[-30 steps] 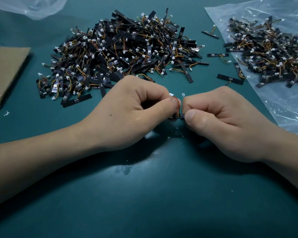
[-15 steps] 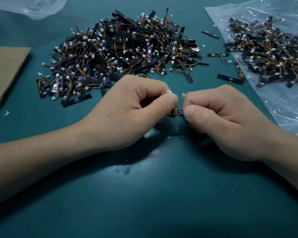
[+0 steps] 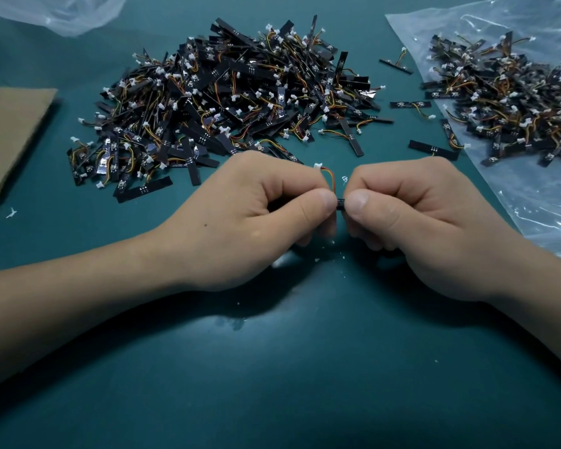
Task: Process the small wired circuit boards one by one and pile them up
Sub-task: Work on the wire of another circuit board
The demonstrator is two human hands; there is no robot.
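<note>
The left hand (image 3: 240, 218) and right hand (image 3: 428, 228) are each pinching one end of a circuit board (image 3: 340, 203), thumbs nearly meeting. The board is lying with its long axis running hand to hand, mostly hidden; its orange wire (image 3: 331, 178) is arching up beyond the left thumb to a white connector (image 3: 318, 165)

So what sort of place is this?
Likely an electronics assembly bench: a pile of wired circuit boards, a second heap on a plastic bag, the left hand and right hand pinching one board.
</note>
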